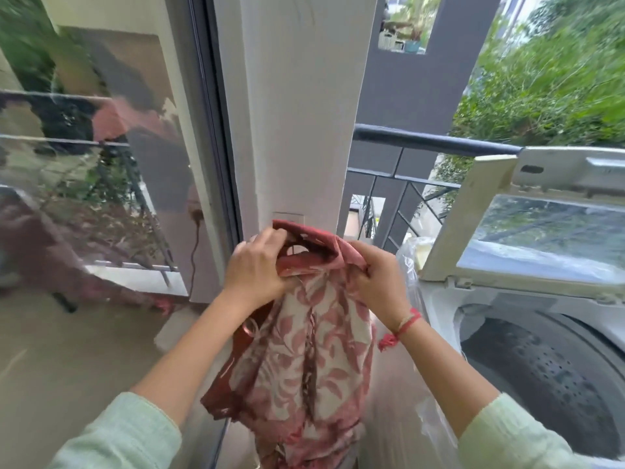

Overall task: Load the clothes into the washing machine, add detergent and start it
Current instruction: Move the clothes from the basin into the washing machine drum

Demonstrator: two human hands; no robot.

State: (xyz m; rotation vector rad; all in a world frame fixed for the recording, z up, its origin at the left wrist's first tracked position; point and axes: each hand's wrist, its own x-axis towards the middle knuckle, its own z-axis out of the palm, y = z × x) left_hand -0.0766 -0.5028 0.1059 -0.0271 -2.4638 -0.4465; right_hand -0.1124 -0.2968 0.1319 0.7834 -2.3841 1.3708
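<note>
Beside washer: left hand, right hand tight round garment

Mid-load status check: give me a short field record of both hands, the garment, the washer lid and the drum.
left hand: fingers curled round the top edge of the garment
right hand: grips the same top edge; red thread at its wrist
garment: red and cream leaf print, hanging from both hands, left of the washing machine, not over the drum
lid: raised
drum: no clothes in the visible part
detergent: none in view
</note>
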